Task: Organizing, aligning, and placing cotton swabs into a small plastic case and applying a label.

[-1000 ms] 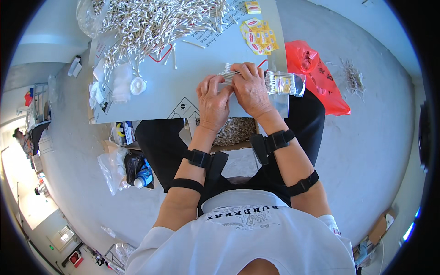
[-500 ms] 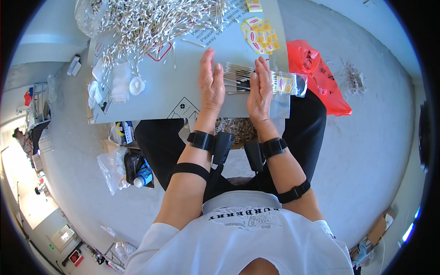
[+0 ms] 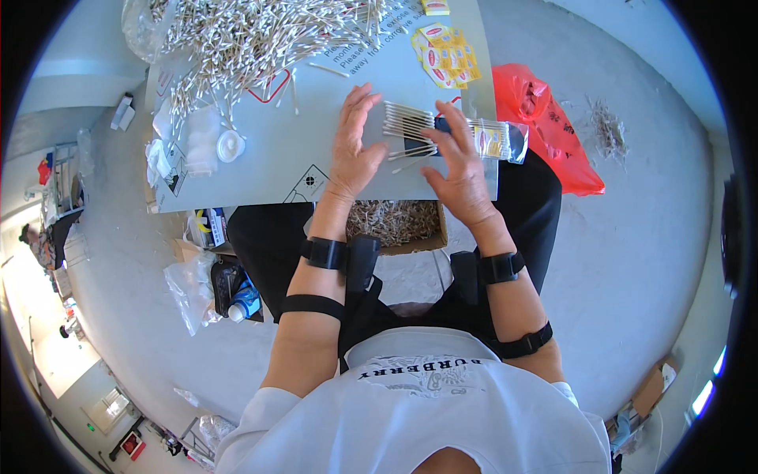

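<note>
A row of cotton swabs (image 3: pixel 404 122) lies side by side on the grey tabletop, reaching into the mouth of a clear packet (image 3: pixel 493 141) with a yellow label and dark ends. Left of the swabs my left hand (image 3: pixel 355 154) is held open, thumb apart and nothing in it. My right hand (image 3: pixel 462 174) is spread over the packet's mouth, its fingertips covering part of the swabs; whether they touch cannot be told. A couple of swabs stick out askew below the row, between my two hands.
A big heap of loose swabs (image 3: pixel 245 47) covers the far left of the table (image 3: pixel 260 178). Nearer stand a white roll (image 3: pixel 203 142) and a small round tub (image 3: pixel 230 146). Yellow labels (image 3: pixel 448 59) lie far right. A red bag (image 3: pixel 545 130) hangs beside the table; a carton of swabs (image 3: pixel 395 223) sits below.
My hands have moved apart and their fingers have spread. The right thumb has swung away from the fingers, and more of the swab row shows between the hands.
</note>
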The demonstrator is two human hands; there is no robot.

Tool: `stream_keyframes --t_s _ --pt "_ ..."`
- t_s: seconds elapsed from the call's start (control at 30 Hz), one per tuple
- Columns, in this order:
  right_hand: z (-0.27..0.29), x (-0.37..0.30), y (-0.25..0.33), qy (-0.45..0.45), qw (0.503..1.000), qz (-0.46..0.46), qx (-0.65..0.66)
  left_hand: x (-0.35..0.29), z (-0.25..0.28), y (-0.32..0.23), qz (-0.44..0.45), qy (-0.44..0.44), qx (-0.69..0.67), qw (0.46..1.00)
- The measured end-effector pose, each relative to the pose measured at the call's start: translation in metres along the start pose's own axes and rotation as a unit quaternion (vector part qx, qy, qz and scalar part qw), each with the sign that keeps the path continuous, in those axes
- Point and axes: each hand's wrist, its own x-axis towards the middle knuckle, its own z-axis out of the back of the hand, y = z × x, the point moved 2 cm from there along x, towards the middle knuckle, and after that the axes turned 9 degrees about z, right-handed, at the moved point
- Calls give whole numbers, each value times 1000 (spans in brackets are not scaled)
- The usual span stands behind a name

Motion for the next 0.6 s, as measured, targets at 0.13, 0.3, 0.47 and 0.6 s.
stream_keyframes --t_s 0.13,0.3,0.47,0.6 --pt "-15 -4 -2 -14 997 11 -74 11 -12 -6 -36 29 137 990" --pt "-29 -1 -9 -73 994 -29 -78 8 -30 -9 -50 53 167 983" --pt "-24 1 -9 -142 987 -52 47 -2 -26 -6 26 -36 1 999" --pt "-36 12 -24 -223 953 -104 177 12 -36 -13 10 -139 -9 990"
